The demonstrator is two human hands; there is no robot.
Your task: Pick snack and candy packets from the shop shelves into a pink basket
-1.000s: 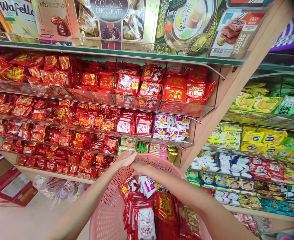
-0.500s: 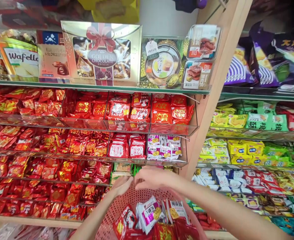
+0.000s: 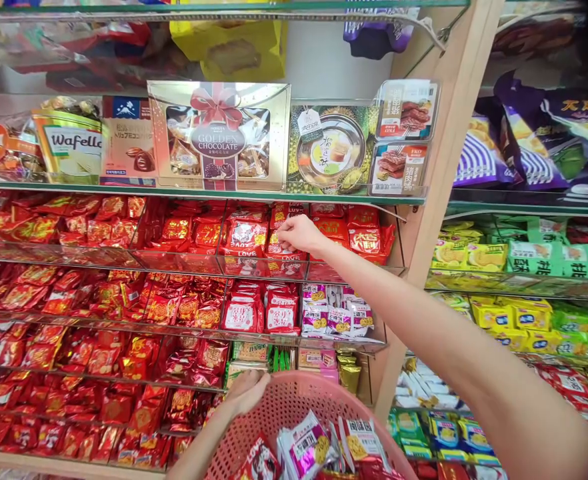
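Note:
My left hand point(image 3: 249, 392) is closed around the rim of a pink perforated plastic basket point(image 3: 299, 388). Inside it lie a purple-and-white wrapped biscuit packet point(image 3: 310, 445), a red LOVE packet point(image 3: 260, 460) and several other small packets. My right hand point(image 3: 299, 235) is up at the top candy tray, fingers curled together in front of the red LOVE packets point(image 3: 280, 261). Whether a packet is between those fingers is hidden. Just right of the hand are red packets with gold characters point(image 3: 369, 239). White-and-red packets point(image 3: 281, 313) fill a compartment below.
A glass shelf point(image 3: 214, 192) overhangs the trays, carrying a gold chocolate box point(image 3: 269, 97) and a round-window gift box point(image 3: 369, 113). Clear tray lips point(image 3: 194, 261) front each row. A wooden upright point(image 3: 457, 113) divides this unit from the one on the right.
My right hand has risen from beside the basket rim to the top candy tray. My left hand stays at the rim. The view has tilted upward, so the shelves sit lower in it.

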